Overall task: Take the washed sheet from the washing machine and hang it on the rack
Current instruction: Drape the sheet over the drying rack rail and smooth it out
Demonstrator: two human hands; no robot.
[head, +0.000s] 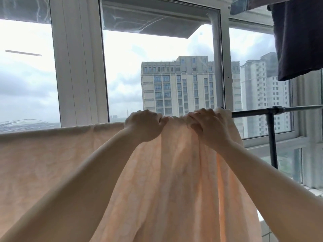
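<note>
A pale peach sheet [52, 158] hangs over the dark metal bar of the rack [253, 113]. Its left part lies flat over the bar, while the part in the middle is bunched into folds. My left hand [145, 125] grips the bunched top edge at the bar. My right hand [209, 128] grips the folds just to the right, close to the sheet's right end. Beyond my right hand the bar runs bare to a joint and a vertical post [273, 142].
Large windows with white frames [78, 67] stand right behind the rack. A dark garment [298, 37] hangs from above at the top right. A window sill [314, 189] shows at the lower right.
</note>
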